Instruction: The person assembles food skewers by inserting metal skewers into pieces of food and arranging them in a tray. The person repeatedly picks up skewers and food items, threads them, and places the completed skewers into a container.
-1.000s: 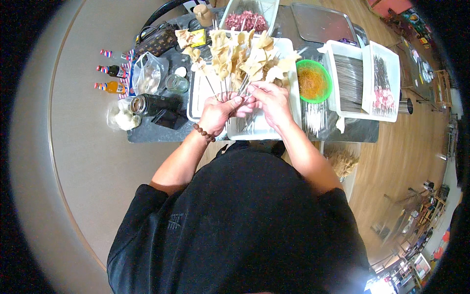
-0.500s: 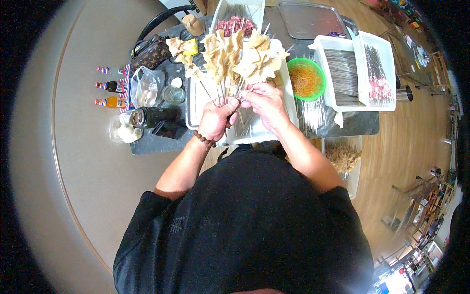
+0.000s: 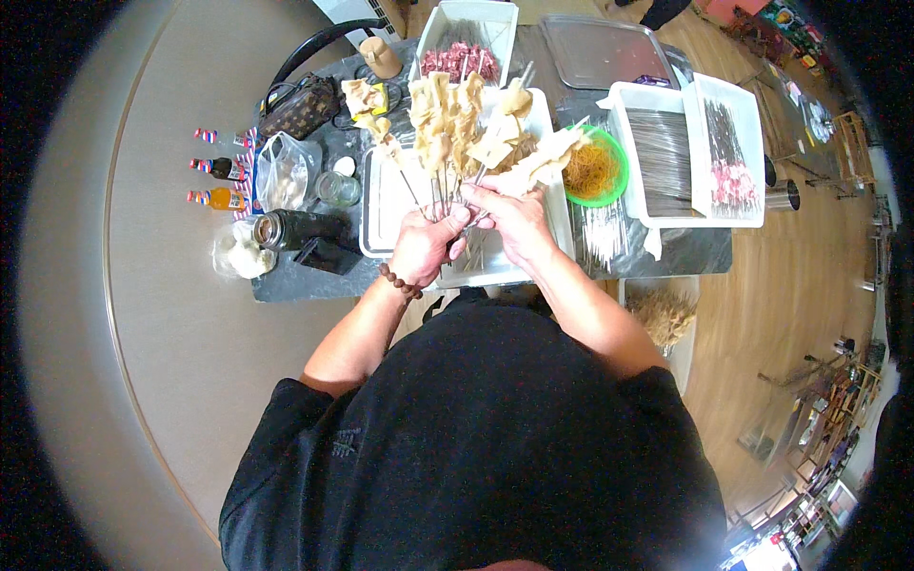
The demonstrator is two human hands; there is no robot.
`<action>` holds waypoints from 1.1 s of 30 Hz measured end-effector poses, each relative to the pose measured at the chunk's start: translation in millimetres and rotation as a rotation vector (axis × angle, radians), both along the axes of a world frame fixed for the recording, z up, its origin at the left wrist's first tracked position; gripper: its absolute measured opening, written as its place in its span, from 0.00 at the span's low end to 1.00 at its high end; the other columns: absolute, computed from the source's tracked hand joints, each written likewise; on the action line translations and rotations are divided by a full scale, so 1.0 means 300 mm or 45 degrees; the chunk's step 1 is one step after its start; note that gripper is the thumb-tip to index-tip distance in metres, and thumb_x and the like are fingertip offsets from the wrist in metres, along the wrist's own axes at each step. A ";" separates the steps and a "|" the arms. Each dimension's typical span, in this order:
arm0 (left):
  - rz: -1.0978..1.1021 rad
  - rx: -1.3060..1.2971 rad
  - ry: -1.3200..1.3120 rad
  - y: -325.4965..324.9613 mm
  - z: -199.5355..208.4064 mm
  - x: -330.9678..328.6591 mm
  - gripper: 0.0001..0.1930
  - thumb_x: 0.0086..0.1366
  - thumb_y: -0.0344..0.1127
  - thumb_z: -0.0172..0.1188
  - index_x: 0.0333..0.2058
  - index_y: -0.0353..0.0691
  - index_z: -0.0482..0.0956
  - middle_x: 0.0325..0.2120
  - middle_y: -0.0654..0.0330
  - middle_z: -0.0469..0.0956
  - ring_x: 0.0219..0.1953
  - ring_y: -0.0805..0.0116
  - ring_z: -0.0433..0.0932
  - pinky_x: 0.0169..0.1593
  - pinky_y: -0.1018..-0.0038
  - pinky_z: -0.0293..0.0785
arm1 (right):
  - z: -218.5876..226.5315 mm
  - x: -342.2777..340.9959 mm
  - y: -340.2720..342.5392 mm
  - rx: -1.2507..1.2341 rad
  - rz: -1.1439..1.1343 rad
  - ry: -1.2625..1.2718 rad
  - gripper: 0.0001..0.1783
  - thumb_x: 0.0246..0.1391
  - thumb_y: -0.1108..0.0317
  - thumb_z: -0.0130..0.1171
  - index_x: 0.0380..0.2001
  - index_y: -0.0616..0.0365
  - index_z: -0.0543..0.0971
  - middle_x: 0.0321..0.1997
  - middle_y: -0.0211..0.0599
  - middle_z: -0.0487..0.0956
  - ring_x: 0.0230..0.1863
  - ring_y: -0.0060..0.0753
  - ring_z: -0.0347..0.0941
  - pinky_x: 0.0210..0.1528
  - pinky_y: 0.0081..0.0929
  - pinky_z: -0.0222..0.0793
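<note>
My left hand (image 3: 424, 246), with a beaded bracelet on its wrist, is closed around the lower ends of several thin metal skewers. Folded pale-beige sheets, like tofu skin, are threaded on these skewers (image 3: 443, 119) and fan out away from me. My right hand (image 3: 514, 224) is closed beside it, fingers on skewers at the right of the bunch; one of these leans right toward the green bowl. Below the hands lies a white tray (image 3: 376, 233), partly hidden by the food. Exactly which skewers each hand grips is partly covered by the fingers.
A green bowl (image 3: 624, 171) of orange rubber bands stands right of the tray. Beyond are white bins of bare skewers (image 3: 657, 152) and meat skewers (image 3: 731, 181). At left are a dark flask (image 3: 300, 228), a glass jar (image 3: 338, 188) and bottles (image 3: 224, 198). A person's leg (image 3: 665, 11) shows far off.
The skewers at the right have spread apart, one tilting right over the green bowl's edge. My hands have shifted slightly down. A person's leg has come into view at the top.
</note>
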State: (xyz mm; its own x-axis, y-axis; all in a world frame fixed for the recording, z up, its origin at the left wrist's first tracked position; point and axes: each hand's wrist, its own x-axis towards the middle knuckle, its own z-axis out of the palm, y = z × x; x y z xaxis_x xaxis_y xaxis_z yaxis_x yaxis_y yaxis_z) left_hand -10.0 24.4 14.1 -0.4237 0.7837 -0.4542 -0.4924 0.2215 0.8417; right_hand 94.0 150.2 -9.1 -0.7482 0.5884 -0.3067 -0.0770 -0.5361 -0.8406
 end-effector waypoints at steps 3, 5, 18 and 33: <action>0.038 -0.008 -0.013 0.003 0.000 0.017 0.10 0.72 0.39 0.60 0.39 0.37 0.82 0.22 0.66 0.77 0.17 0.77 0.68 0.20 0.80 0.58 | -0.007 0.019 0.011 0.004 0.006 0.026 0.13 0.56 0.61 0.69 0.40 0.58 0.85 0.29 0.26 0.82 0.29 0.18 0.77 0.29 0.19 0.69; -0.021 0.030 -0.020 0.001 0.015 0.027 0.11 0.73 0.39 0.59 0.39 0.36 0.82 0.23 0.65 0.78 0.18 0.78 0.68 0.20 0.80 0.58 | 0.018 0.013 0.003 -0.066 -0.019 0.017 0.14 0.56 0.60 0.69 0.41 0.57 0.85 0.30 0.26 0.82 0.29 0.18 0.77 0.28 0.19 0.69; -0.190 0.047 0.087 -0.032 -0.025 0.027 0.16 0.75 0.43 0.56 0.37 0.35 0.82 0.22 0.64 0.79 0.16 0.79 0.64 0.19 0.79 0.58 | 0.033 0.022 -0.003 -0.326 0.110 0.092 0.06 0.59 0.67 0.66 0.38 0.54 0.80 0.30 0.23 0.78 0.23 0.13 0.71 0.16 0.13 0.56; -0.129 0.091 0.038 -0.050 -0.007 0.015 0.22 0.78 0.47 0.48 0.39 0.34 0.82 0.30 0.58 0.84 0.17 0.77 0.67 0.20 0.80 0.60 | 0.047 0.013 -0.047 -0.215 0.000 0.088 0.06 0.56 0.72 0.68 0.36 0.58 0.80 0.27 0.27 0.77 0.20 0.16 0.68 0.16 0.16 0.58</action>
State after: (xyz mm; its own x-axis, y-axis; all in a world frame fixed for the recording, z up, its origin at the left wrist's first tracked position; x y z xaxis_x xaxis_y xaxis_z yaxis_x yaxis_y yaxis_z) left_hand -5.6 9.5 12.0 -0.3535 0.8530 -0.3840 -0.4451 0.2076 0.8711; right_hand 98.0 136.2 4.9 -0.7707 0.5332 -0.3488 -0.1316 -0.6689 -0.7316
